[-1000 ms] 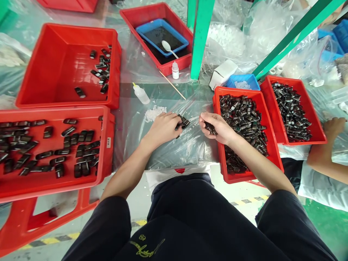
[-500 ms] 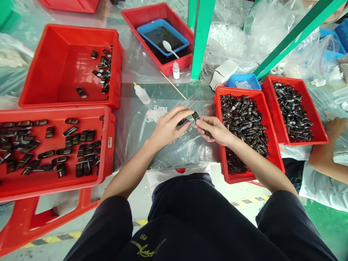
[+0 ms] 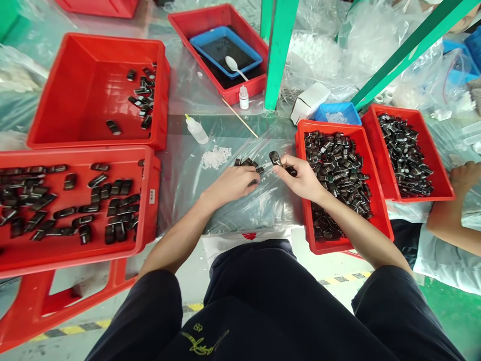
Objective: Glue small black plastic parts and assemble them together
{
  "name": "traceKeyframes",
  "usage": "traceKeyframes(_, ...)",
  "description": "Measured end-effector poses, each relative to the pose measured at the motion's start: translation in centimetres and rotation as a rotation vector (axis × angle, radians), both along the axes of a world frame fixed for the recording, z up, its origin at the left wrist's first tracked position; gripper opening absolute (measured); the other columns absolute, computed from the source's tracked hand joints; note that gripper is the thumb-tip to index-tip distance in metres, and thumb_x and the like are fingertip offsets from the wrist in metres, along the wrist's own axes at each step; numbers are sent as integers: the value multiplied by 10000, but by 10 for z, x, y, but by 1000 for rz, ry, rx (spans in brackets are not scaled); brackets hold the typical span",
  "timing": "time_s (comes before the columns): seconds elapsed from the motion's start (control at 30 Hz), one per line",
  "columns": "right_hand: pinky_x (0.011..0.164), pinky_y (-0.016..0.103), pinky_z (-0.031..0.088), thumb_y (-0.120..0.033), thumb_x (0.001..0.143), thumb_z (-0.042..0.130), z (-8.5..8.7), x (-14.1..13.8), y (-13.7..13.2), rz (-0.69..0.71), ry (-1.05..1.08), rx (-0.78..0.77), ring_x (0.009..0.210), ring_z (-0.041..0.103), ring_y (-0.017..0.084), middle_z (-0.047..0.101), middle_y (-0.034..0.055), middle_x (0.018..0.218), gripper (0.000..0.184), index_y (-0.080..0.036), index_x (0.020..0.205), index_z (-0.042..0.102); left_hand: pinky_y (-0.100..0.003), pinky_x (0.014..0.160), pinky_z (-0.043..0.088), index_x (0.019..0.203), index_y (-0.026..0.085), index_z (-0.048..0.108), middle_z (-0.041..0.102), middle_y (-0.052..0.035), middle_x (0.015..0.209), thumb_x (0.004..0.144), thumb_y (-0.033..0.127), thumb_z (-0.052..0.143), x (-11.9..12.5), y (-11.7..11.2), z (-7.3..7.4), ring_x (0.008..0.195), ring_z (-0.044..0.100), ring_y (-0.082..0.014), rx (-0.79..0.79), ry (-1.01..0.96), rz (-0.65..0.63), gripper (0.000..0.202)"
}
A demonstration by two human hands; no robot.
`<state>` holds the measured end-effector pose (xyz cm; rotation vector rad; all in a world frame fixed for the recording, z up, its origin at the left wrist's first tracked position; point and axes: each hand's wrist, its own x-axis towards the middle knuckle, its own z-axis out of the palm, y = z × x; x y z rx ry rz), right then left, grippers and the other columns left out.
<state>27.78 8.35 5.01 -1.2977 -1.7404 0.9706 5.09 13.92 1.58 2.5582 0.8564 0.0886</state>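
Observation:
My right hand [image 3: 303, 180] is closed around small glossy dark parts. One dark part [image 3: 275, 158], oblong with a rounded end, sticks up from the thumb and fingertips. Another dark part [image 3: 290, 171] shows among the curled fingers. To the left, my left hand [image 3: 233, 184] rests low over the table with its fingers bent together, and a dark part [image 3: 253, 182] shows at the fingertips. Just beyond these fingers lies a small cluster of dark parts [image 3: 248, 162]. A pile of tiny white pieces [image 3: 216, 157] sits on the plastic-covered table [image 3: 180, 190].
Red bins of dark parts stand left [image 3: 153, 220] and right [image 3: 381, 220]. Farther back are a squeeze bottle [image 3: 197, 130], a thin stick [image 3: 240, 118], a small bottle [image 3: 243, 98] and a blue tray [image 3: 252, 64] with a spoon. A green post [image 3: 278, 55] rises behind. A co-worker's arm [image 3: 447, 210] is at right.
My left hand has drawn back left and down from beside my right hand to the cluster on the table, and its fingers have closed. My right hand has turned slightly, still holding its parts.

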Motion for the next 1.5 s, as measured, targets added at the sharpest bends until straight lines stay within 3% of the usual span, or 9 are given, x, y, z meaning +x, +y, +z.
traceKeyframes(0.1,700,306,356,-661,1017,564,-3,1,0,32,-41,-4,712,410,160,461,-22,734,498,-239,778,454,-326,722,466,995,207,769,755,-71,990,971,261,548,-4,2,7,849,700,-215,-23,-205,67,229)
traceKeyframes(0.27,700,300,354,-526,1050,554,-7,1,-1,116,-158,-13,684,415,151,517,-20,743,383,-237,817,459,-271,626,481,942,176,768,776,-55,852,935,397,700,-8,2,16,680,653,-144,-208,-736,315,232)
traceKeyframes(0.37,694,297,347,-467,1059,543,-8,1,-2,144,-209,-2,672,429,152,520,-18,747,329,-235,835,474,-259,615,514,901,160,784,779,-64,810,877,456,791,-7,0,18,677,679,-147,-316,-865,346,297)
traceKeyframes(0.77,692,298,344,-408,1074,531,-10,-2,-5,173,-311,27,682,487,176,580,9,771,255,-233,888,513,-271,641,578,873,157,789,782,-73,808,852,419,808,-7,0,18,696,698,-158,-386,-840,314,263)
traceKeyframes(0.97,678,300,338,-416,1082,524,-11,-2,-6,179,-334,33,660,472,173,555,2,748,269,-235,883,511,-280,628,567,861,163,810,777,-77,794,812,504,867,-8,2,21,689,691,-168,-472,-834,356,348)
traceKeyframes(1.23,676,300,332,-415,1080,520,-10,-2,-6,170,-338,44,654,450,172,553,1,743,273,-238,875,490,-279,599,533,858,171,839,806,-99,852,802,561,869,-7,6,18,678,672,-168,-451,-814,361,395)
traceKeyframes(1.5,670,299,325,-424,1081,511,-11,-2,-7,156,-345,64,651,431,169,529,-3,727,292,-237,858,491,-312,707,568,806,160,809,781,-84,823,712,638,912,2,5,12,738,691,-183,-614,-914,418,498)
